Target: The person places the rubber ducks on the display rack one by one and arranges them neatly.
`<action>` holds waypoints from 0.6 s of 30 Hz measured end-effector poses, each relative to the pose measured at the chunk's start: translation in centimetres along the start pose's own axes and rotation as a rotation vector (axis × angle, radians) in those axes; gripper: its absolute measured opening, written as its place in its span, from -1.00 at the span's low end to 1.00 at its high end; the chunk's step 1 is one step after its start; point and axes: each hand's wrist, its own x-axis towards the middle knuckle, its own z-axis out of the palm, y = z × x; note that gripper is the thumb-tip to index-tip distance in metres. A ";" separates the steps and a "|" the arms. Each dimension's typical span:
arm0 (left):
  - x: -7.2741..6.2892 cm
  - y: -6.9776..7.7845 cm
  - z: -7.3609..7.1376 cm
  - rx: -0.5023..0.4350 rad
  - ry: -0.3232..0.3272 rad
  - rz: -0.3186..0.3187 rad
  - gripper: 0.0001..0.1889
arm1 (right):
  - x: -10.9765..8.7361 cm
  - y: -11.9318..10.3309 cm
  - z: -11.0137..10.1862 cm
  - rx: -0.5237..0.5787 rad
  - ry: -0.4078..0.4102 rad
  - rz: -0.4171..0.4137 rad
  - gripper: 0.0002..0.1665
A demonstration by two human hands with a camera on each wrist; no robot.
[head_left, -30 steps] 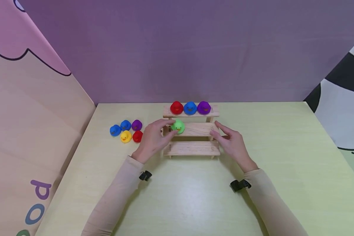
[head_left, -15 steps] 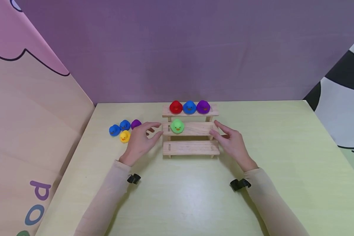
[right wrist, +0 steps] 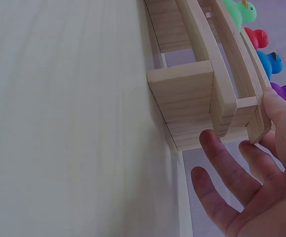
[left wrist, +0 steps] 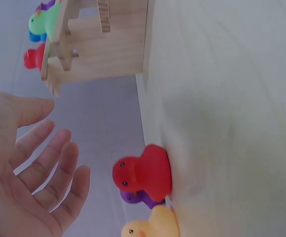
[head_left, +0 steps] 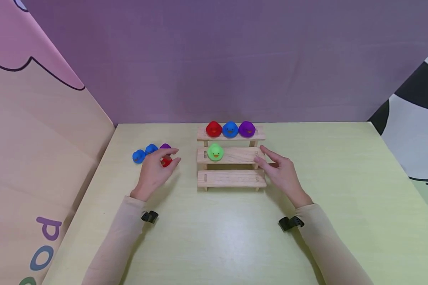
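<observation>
The fingers of the left hand (head_left: 152,171) are parted and slightly bent with nothing in them, over the loose ducks at the left; those of the right hand (head_left: 279,172) grip the right end of the wooden stand's (head_left: 232,179) middle step between thumb and forefinger. Just beyond the left fingers a red duck (left wrist: 152,173) sits on the worktop (head_left: 221,237), with a purple duck (head_left: 165,146), a yellow duck (left wrist: 155,228) and two blue ducks (head_left: 138,156) close by, so five appear unplaced. Four are up: a green duck (head_left: 215,152) at the left of the middle step, and another red (head_left: 213,129), blue (head_left: 230,130) and purple one (head_left: 247,129) in a row on top. None sits on the bottom step, so the stand looks under half filled. From the head the left hand hides the yellow duck, which the left wrist view shows cut off by its lower edge; whether the left fingers touch any duck seems unlikely.
</observation>
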 end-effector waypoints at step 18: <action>-0.5 -3.0 -2.1 -0.025 0.039 -0.076 -0.64 | 0.0 0.0 0.0 0.016 -0.004 -0.005 -0.24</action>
